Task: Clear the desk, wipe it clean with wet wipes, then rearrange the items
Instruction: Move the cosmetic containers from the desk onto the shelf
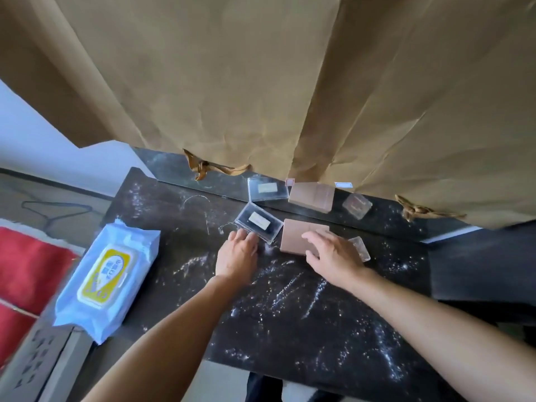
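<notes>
Head view, frame centre: my left grip (237, 253) touches the case (259, 227) with relaxed fingers, my right grip (333, 256) lies flat on the box (298, 235); wipes (107, 280) sit lower left on the counter (290, 329).

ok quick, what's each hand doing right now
Left hand: open, fingertips touching the clear case.
Right hand: open, fingers lying on top of the tan box, no clear grip.
</notes>
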`<state>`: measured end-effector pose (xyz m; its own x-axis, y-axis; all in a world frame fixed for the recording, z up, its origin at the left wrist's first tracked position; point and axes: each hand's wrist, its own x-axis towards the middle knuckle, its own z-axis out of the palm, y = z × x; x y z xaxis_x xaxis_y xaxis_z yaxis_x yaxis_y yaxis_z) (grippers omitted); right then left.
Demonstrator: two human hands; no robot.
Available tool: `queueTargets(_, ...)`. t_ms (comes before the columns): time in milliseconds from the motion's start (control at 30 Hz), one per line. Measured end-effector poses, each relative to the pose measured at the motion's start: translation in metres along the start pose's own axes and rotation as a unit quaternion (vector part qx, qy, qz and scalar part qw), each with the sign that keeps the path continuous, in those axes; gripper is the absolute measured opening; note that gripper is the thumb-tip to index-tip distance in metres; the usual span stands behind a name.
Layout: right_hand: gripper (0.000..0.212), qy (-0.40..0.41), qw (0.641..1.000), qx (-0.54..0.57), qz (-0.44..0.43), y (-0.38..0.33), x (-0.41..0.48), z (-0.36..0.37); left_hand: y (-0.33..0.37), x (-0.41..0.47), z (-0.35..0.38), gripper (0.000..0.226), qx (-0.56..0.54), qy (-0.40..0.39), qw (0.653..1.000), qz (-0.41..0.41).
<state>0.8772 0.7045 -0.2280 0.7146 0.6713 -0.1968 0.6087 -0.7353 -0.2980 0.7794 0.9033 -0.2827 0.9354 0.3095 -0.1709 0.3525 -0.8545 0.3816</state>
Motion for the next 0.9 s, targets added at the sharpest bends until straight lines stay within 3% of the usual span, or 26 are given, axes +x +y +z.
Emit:
queueTargets(200, 0.040, -0.016, 0.998, -0.051, -0.022, -0.045, 0.074, 0.023, -0.037, -0.037, -0.018, 0.023, -0.092, 0.040, 0.990, -0.096)
queueTargets(433, 0.058, -0.021, 0.990, -0.142, 0.000, -0.069, 0.101, 0.054, -0.067, -0.073, -0.023, 0.019, -0.106, 0.059, 0.985, -0.127)
queueTargets(667, 0.064, -0.018, 0.999, -0.048, 0.000, -0.071, 0.078, 0.036, -0.055, -0.077, -0.030, 0.021, -0.085, 0.053, 0.989, -0.108)
queueTargets(900, 0.075, 0.013, 1.000, 0.004, 0.011, -0.031, -0.006, -0.009, 0.001, -0.076, -0.041, 0.028, -0.056, 0.048, 0.996, -0.053)
